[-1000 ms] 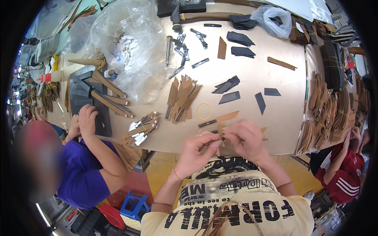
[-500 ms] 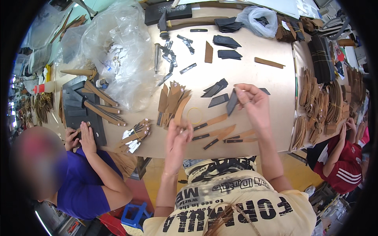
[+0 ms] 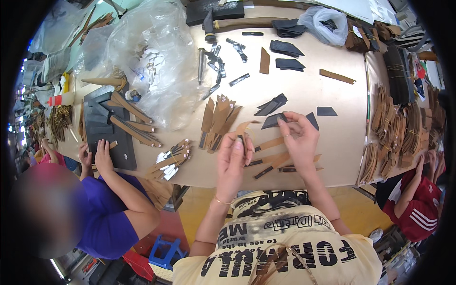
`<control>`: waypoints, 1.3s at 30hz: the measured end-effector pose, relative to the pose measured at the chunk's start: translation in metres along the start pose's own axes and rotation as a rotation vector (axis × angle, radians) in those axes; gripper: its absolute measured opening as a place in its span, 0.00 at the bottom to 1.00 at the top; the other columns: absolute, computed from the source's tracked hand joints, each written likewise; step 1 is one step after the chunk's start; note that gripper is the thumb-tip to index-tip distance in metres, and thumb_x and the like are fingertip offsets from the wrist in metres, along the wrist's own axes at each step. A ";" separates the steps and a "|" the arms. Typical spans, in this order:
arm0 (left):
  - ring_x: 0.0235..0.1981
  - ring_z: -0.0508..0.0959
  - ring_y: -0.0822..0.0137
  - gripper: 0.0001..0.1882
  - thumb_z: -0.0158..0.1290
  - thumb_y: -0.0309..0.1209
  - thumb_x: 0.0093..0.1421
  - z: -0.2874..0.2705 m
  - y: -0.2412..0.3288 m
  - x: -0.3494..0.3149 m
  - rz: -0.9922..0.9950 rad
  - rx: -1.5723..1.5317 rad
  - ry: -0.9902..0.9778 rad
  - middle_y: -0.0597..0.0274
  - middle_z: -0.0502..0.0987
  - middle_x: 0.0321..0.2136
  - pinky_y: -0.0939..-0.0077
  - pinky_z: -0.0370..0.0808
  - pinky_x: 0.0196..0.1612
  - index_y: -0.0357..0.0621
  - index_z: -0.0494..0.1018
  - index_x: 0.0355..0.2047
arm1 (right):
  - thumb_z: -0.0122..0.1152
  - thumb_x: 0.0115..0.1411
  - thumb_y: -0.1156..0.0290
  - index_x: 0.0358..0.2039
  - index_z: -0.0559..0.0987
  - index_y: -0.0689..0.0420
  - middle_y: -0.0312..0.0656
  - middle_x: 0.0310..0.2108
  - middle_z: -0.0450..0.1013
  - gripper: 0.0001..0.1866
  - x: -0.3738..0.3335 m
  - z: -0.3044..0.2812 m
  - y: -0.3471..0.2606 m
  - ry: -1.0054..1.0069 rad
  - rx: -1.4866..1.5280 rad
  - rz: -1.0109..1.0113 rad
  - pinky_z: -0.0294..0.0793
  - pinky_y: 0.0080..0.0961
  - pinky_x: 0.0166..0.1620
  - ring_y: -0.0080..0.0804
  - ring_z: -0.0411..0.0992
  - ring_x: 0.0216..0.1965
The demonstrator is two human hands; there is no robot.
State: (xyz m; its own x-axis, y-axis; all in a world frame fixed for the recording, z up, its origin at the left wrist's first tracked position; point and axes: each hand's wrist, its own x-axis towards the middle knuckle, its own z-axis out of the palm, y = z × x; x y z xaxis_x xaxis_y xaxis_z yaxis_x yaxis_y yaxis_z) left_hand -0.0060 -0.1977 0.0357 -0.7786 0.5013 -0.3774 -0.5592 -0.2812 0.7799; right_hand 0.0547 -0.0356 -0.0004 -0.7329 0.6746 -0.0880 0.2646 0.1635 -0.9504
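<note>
In my left hand (image 3: 233,159) is a narrow brown leather strip (image 3: 246,126), pinched upright between thumb and fingers, its pointed end curving right. My right hand (image 3: 301,142) has its thumb and index finger closed at the edge of a slanted black leather piece (image 3: 270,122); whether that piece is lifted off the table I cannot tell. Another black piece (image 3: 312,120) shows just beyond my right knuckles. Under and between my hands lie several brown strips with black ends (image 3: 271,170). A fan of pointed brown strips (image 3: 221,116) rests beyond my left hand.
A hammer (image 3: 209,26), a metal rod (image 3: 201,66) and small dark pieces (image 3: 218,61) lie farther back. Clear plastic bags (image 3: 166,95) cover the left. Bundled brown strips (image 3: 380,118) line the right. A person in purple (image 3: 114,213) works at left, another in red (image 3: 413,204) at right.
My left hand has turned the brown strip and brought it nearer my right hand. My right hand has shifted; the black piece it held up is no longer seen raised. The view has slid slightly.
</note>
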 end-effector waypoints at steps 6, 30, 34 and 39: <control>0.31 0.73 0.77 0.08 0.49 0.28 0.69 -0.001 0.013 -0.020 -0.102 0.321 -0.237 0.65 0.77 0.30 0.82 0.71 0.37 0.38 0.72 0.45 | 0.68 0.58 0.68 0.48 0.79 0.61 0.48 0.40 0.78 0.19 -0.002 -0.023 -0.012 -0.009 -0.265 -0.303 0.72 0.36 0.48 0.43 0.76 0.41; 0.37 0.76 0.57 0.13 0.65 0.33 0.53 -0.058 0.005 0.002 0.666 1.623 0.325 0.59 0.75 0.37 0.64 0.70 0.41 0.45 0.77 0.36 | 0.65 0.57 0.63 0.33 0.78 0.55 0.40 0.33 0.73 0.10 -0.050 -0.066 -0.044 -0.470 -0.795 -0.334 0.72 0.34 0.37 0.40 0.74 0.35; 0.37 0.75 0.58 0.11 0.67 0.31 0.50 -0.062 -0.008 0.020 0.776 1.650 0.369 0.61 0.75 0.37 0.65 0.68 0.44 0.45 0.78 0.34 | 0.69 0.53 0.68 0.32 0.80 0.54 0.37 0.32 0.73 0.08 -0.029 -0.049 -0.053 -0.372 -0.747 -0.548 0.71 0.32 0.39 0.36 0.71 0.36; 0.33 0.76 0.64 0.07 0.66 0.26 0.51 -0.057 -0.003 0.006 0.732 1.450 0.418 0.62 0.78 0.33 0.71 0.69 0.39 0.43 0.79 0.31 | 0.67 0.51 0.68 0.36 0.81 0.53 0.37 0.36 0.73 0.10 -0.018 0.000 -0.045 -0.366 -0.534 -0.726 0.72 0.31 0.39 0.35 0.72 0.38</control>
State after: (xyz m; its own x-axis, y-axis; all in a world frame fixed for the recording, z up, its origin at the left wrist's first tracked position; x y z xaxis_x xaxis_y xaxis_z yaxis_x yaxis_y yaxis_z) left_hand -0.0257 -0.2404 0.0029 -0.8888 0.3108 0.3367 0.4521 0.7145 0.5339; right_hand 0.0561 -0.0552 0.0438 -0.9557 0.0297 0.2930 -0.1455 0.8174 -0.5574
